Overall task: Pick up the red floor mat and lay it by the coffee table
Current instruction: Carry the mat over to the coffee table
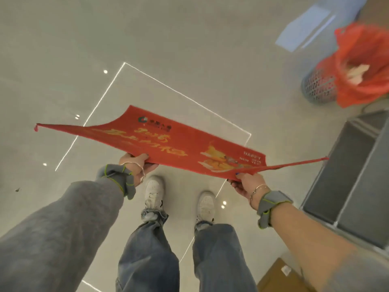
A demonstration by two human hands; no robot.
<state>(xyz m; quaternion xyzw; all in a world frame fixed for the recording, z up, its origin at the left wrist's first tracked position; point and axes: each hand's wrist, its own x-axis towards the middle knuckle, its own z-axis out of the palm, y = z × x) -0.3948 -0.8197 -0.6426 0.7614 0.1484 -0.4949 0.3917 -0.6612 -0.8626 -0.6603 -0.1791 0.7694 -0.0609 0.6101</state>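
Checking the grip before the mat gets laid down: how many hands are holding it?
2. The left hand grips the red mat at its near edge, left side; the right hand grips the same edge nearer the right corner.

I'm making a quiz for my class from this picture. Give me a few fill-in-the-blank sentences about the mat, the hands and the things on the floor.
1. The mat is held off the floor by ____ hands, the left hand and the right hand.
2. The English words on the mat read "Happy ____ Year".
3. The bin at upper right has a ____ bag in it.
4. The person's shoes are ____.

Missing words: two; New; red; white
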